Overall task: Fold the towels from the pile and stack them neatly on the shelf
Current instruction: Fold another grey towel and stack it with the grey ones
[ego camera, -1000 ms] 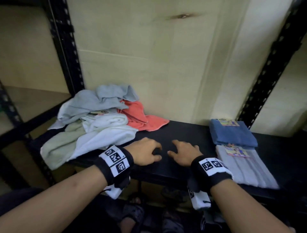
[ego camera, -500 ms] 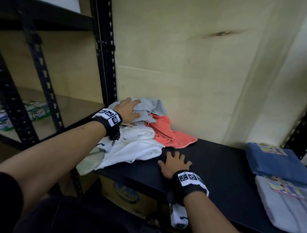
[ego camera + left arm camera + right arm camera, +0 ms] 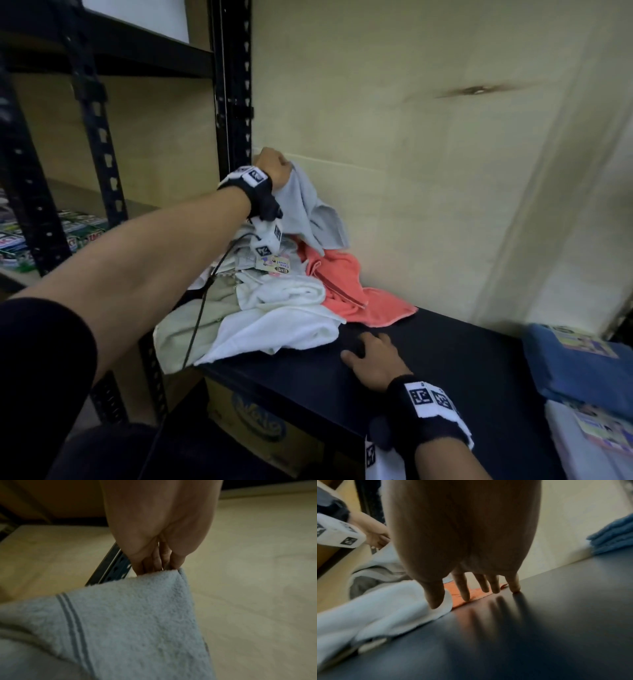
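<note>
My left hand (image 3: 274, 168) grips a corner of the light grey towel (image 3: 308, 205) and holds it lifted above the pile. In the left wrist view the fingers (image 3: 154, 562) pinch the grey towel (image 3: 128, 622) at its top edge. Under it lie a white towel (image 3: 284, 318), a coral towel (image 3: 346, 291) and a pale green towel (image 3: 191, 322), heaped at the left end of the black shelf (image 3: 445, 359). My right hand (image 3: 373, 359) rests flat on the shelf with fingers spread (image 3: 488, 584), just right of the white towel (image 3: 376, 612).
A folded blue towel (image 3: 579, 366) and a folded pale towel (image 3: 589, 442) with paper labels lie at the right end. A black perforated upright (image 3: 233, 85) stands behind the pile. A cardboard box (image 3: 260, 425) sits under the shelf. Packets (image 3: 20, 240) lie on the neighbouring shelf.
My left hand went from the shelf edge to the top of the pile, took hold of the grey towel and raised it. My right hand stayed on the shelf, flattening out.
</note>
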